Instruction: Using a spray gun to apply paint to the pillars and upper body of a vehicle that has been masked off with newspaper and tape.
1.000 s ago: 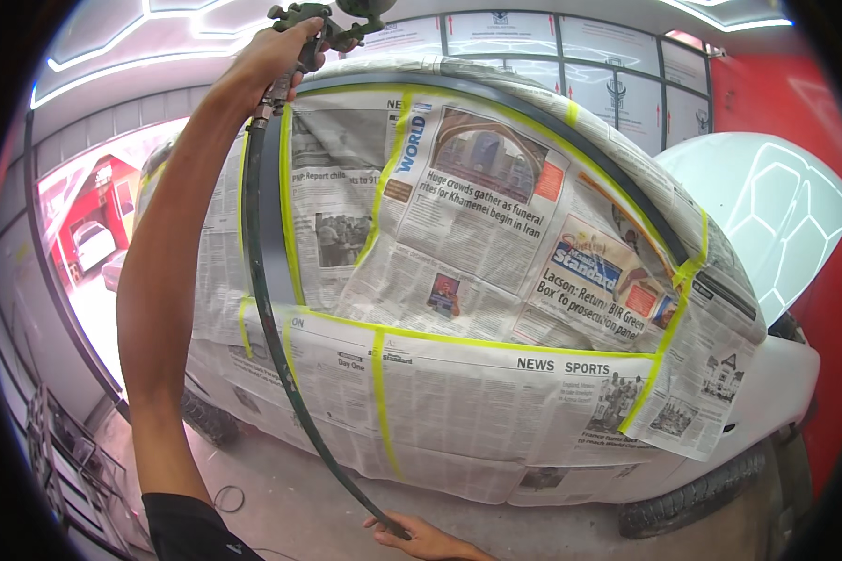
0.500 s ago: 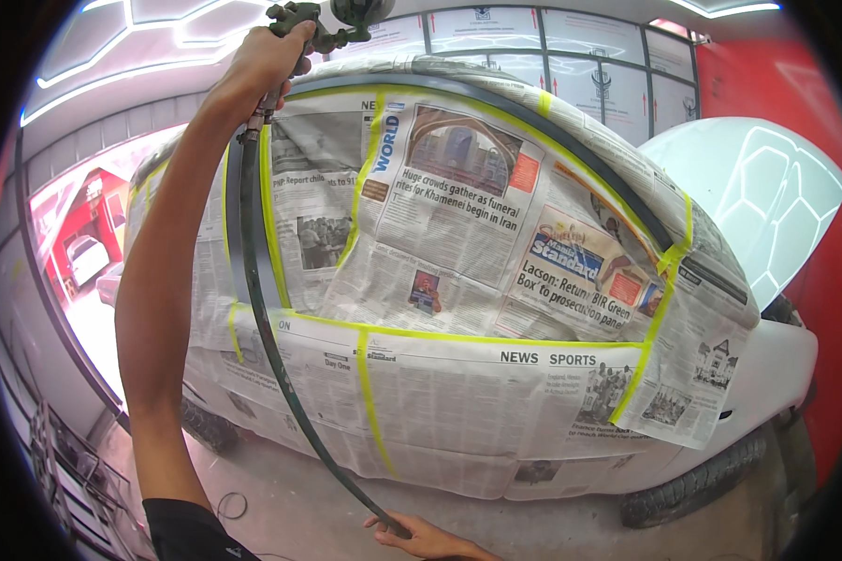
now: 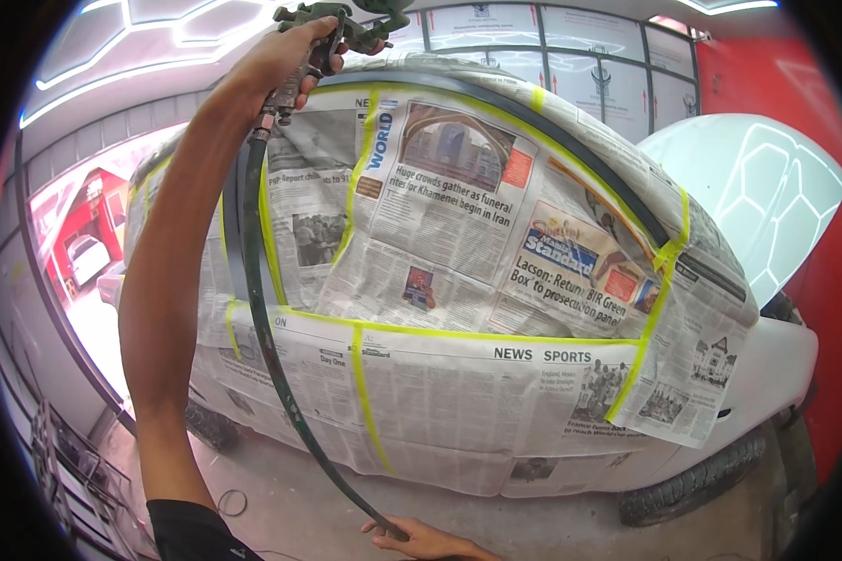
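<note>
My left hand (image 3: 285, 64), arm raised high, is closed around the handle of a dark spray gun (image 3: 360, 37) with a cup on top, partly cut off by the upper edge. Its nozzle faces right, near the car's roof line. A dark air hose (image 3: 269, 355) hangs from the handle's lower end and curves down to my right hand (image 3: 426, 539), whose fingers are closed on it at the bottom. Newspaper sheets (image 3: 430, 411) held by yellow-green tape (image 3: 496, 338) cover the car's side. A dark roof strip (image 3: 611, 159) and a dark pillar between the windows stay uncovered.
The raised white hood (image 3: 748, 196) stands at the right, above a front tyre (image 3: 692, 481). A black metal rack (image 3: 70, 486) is at lower left. A thin cable (image 3: 232, 503) lies on the floor. Behind are a red wall (image 3: 758, 84) and panelled boards.
My left hand and the spray gun have shifted slightly to the right, and the gun has turned a little. The hose's upper end moved along. My right hand has stayed in place.
</note>
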Available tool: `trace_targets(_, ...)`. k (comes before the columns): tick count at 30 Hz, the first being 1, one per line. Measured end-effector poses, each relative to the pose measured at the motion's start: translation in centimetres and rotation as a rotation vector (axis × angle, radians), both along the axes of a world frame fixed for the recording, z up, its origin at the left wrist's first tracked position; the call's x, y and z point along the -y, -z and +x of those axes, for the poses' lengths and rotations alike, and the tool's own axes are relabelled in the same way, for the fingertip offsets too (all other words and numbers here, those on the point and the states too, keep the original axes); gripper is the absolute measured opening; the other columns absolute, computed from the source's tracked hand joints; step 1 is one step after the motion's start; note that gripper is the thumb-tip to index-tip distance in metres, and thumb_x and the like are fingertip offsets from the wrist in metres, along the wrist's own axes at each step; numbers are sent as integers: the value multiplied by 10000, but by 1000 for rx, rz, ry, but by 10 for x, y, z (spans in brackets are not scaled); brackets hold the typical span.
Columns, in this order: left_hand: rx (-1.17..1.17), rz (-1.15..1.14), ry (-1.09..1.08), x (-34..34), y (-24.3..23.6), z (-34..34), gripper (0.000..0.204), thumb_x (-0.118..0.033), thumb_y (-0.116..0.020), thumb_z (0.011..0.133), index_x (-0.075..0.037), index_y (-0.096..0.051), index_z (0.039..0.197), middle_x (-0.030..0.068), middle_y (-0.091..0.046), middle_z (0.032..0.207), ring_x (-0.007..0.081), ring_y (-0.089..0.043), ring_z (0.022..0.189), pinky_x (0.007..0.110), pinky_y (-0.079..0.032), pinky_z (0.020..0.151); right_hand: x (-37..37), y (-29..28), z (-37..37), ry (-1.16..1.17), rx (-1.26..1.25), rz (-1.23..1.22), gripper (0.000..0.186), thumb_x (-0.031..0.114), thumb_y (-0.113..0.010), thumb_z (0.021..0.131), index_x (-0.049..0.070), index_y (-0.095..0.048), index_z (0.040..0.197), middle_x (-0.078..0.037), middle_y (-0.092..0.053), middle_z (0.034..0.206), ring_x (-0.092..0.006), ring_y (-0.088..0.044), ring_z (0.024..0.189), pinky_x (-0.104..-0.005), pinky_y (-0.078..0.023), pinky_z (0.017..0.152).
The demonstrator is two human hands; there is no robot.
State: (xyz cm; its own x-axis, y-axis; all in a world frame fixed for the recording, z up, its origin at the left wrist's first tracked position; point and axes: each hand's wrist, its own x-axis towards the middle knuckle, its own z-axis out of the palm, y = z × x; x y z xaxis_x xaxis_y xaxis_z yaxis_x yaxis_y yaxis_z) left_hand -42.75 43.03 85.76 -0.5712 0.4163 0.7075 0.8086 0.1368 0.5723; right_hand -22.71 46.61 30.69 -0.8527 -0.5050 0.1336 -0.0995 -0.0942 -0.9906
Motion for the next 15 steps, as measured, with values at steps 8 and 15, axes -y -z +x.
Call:
trace_targets(8,-154,41,-333,-1,2,5,396,-415,-513,915,-43,-646,927,3,-603,673,73,-451,425,253,-418,357,-8,-9,2,64,-6,41,385,356,-553,953,85,-521,1224,7,-482,850,-93,-435,766,-248,-366,686)
trace_targets(15,-53,15,-82,-7,5,7,369,-407,-510,919,-59,-634,914,-21,-598,673,46,-442,416,218,-415,350,-8,-10,5,33,-8,20,388,363,-549,954,84,-520,1222,14,-483,828,-88,-429,757,-247,-363,673)
